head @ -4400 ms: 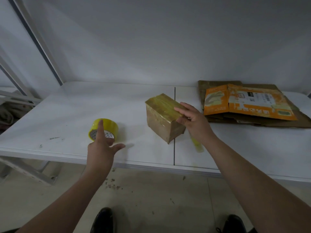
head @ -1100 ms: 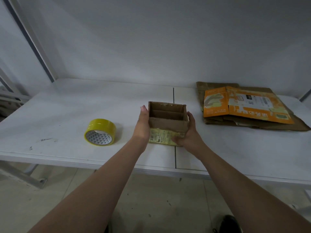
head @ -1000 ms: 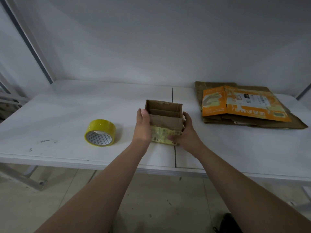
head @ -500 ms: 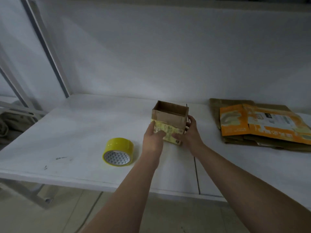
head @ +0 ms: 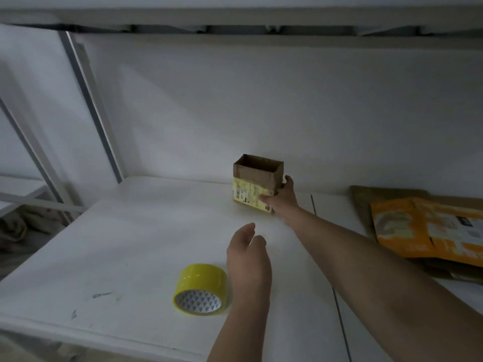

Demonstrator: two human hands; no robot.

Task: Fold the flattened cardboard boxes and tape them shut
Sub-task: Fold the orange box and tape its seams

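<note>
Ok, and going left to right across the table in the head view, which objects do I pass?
yellow tape roll → open-topped cardboard box → stack of flattened cardboard boxes. The hands are left out, since they overlap the box in this order.

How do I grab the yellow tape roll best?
Come from above and pinch the yellow tape roll across its flat sides, thumb in the hole. It seems to stand on its round edge, hole facing you, so it could roll sideways.
</note>
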